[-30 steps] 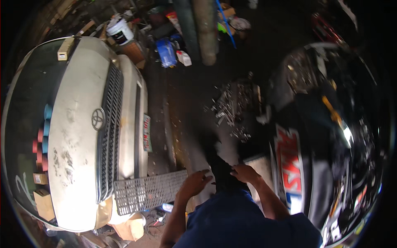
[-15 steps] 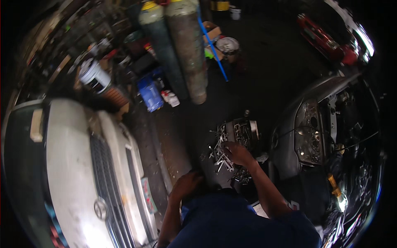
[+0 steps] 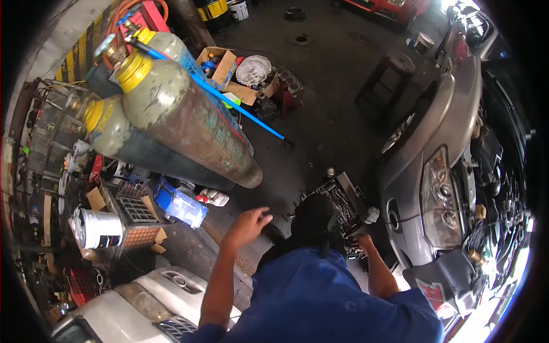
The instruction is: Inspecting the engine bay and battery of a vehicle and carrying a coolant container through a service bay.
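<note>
My left hand (image 3: 249, 226) hangs in the air left of my body, fingers apart and holding nothing. My right hand (image 3: 362, 243) reaches down at the right of my legs, by a metal tray (image 3: 354, 191) of wrenches and sockets (image 3: 343, 211) on the dark floor; its fingers look curled on something I cannot make out. My dark trousers and blue shirt partly hide the tools. Just right of that hand is the front bumper of a silver car (image 3: 400, 171), its headlight (image 3: 440, 200) facing me and its engine bay open.
Tall gas cylinders (image 3: 166, 108) with a blue pole (image 3: 251, 120) stand at left, near boxes (image 3: 223, 66), a white bucket (image 3: 100, 228) and a blue container (image 3: 180, 203). A white vehicle (image 3: 131, 308) is behind at lower left. A stool (image 3: 394, 68) and red car (image 3: 383, 8) are farther ahead.
My view has swung up to the cylinders and far floor. My body has bent toward the tools, my right hand moved lower and rightward, and my left hand lifted with fingers spread.
</note>
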Action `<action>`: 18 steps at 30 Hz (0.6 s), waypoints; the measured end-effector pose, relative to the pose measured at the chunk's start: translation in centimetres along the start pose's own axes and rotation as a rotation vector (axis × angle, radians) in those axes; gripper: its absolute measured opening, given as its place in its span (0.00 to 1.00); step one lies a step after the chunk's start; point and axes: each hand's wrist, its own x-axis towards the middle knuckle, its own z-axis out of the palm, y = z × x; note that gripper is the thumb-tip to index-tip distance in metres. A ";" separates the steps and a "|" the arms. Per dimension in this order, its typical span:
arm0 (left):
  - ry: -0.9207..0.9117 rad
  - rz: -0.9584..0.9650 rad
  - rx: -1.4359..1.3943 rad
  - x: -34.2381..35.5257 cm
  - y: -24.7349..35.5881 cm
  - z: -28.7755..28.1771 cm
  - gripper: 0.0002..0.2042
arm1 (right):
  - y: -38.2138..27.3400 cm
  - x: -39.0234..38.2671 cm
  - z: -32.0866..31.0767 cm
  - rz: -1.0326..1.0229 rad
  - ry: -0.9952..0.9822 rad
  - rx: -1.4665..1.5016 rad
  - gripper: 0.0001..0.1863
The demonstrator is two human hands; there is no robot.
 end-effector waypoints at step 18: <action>0.357 -0.252 -0.677 69.2 -2.7 -15.6 0.21 | -58.5 40.2 -6.7 -0.258 -0.049 0.070 0.15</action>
